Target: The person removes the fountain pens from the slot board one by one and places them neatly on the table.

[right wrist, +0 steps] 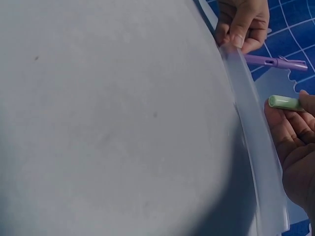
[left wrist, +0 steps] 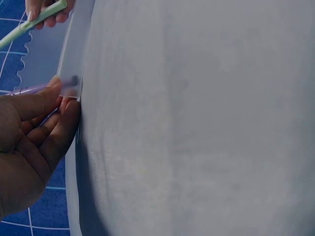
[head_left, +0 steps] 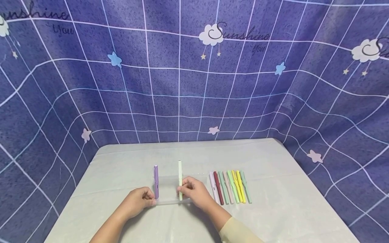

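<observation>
A clear plastic pen holder with a scalloped back edge lies on the table in front of me. My left hand pinches its front left corner between thumb and fingers. Beside that hand a purple pen with its clip toward the far side rests in the holder at the left end. My right hand pinches a pale green pen over the middle of the holder. In the right wrist view the green pen's near end sticks out past the fingers, behind the front wall.
Right of the holder lies a row of several pens: lilac, dark red, muted green, pinkish, light green, yellow and another green. The pale table is bordered by blue gridded cloth behind and at both sides.
</observation>
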A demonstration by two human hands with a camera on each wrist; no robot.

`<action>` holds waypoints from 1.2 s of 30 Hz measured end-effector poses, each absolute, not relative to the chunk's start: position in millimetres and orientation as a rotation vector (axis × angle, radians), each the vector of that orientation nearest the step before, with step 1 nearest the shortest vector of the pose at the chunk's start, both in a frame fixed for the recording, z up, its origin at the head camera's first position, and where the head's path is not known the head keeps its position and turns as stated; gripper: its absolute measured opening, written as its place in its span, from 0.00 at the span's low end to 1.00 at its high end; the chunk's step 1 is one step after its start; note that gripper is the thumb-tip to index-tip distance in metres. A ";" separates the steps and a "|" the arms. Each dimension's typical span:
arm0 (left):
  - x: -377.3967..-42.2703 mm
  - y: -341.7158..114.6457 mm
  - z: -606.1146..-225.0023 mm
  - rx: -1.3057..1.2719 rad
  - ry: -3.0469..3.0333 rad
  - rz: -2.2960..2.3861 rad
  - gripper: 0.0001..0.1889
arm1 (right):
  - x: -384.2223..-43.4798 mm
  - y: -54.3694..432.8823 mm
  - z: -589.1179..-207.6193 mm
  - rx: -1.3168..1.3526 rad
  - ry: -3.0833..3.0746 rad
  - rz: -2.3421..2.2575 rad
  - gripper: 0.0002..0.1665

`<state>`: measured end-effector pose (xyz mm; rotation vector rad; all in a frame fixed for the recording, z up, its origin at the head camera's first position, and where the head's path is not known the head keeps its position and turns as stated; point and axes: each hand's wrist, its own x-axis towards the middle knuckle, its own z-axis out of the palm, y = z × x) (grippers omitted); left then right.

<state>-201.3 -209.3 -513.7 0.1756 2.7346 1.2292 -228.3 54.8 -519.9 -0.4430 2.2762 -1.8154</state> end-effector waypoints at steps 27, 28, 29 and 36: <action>-202.2 -210.6 -517.6 0.178 2.746 1.243 0.08 | -225.4 99.5 -512.9 -0.365 2.315 -1.865 0.11; -202.2 -210.7 -517.7 0.182 2.744 1.246 0.08 | -226.2 100.8 -514.1 -0.362 2.326 -1.859 0.12; -202.1 -210.6 -517.6 0.186 2.746 1.248 0.08 | -226.9 102.0 -515.0 -0.360 2.329 -1.858 0.12; -200.4 -209.3 -516.4 0.181 2.809 1.174 0.07 | -224.8 109.7 -511.3 -0.372 2.285 -1.887 0.12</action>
